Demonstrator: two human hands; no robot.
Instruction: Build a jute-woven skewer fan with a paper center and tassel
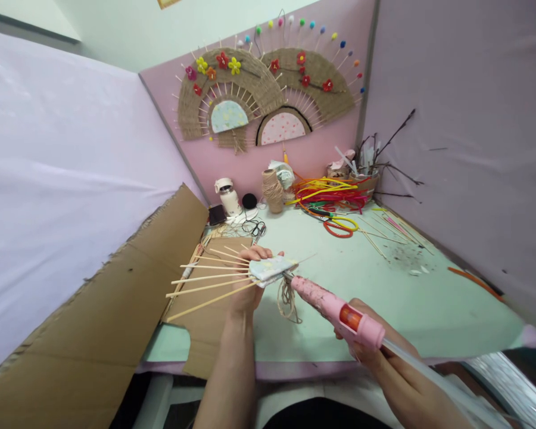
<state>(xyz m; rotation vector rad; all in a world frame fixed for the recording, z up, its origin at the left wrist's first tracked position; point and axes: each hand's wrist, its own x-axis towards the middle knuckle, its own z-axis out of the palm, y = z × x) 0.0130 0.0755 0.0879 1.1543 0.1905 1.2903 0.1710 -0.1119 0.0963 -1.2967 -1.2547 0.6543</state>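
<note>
My left hand [250, 280] grips a small fan piece, a cloth-covered half-round [270, 267] in pale blue with thin wooden sticks [209, 276] spreading out to the left. My right hand [366, 333] is wrapped round the handle of a pink hot glue gun [326, 301], a long clear glue stick [429, 372] poking from its back end. The gun's metal nozzle meets the lower right edge of the cloth; whether glue is flowing I cannot make out. Below the cloth hangs a loop of twine [288, 301].
Cardboard sheets [209, 310] lie at the left. Further back are a white bottle [229, 198], a twine spool [272, 192], scissors [342, 226] and a heap of coloured pipe cleaners [330, 193]. Loose sticks [386, 229] lie at right. Two woven fans [268, 89] hang on the pink panel.
</note>
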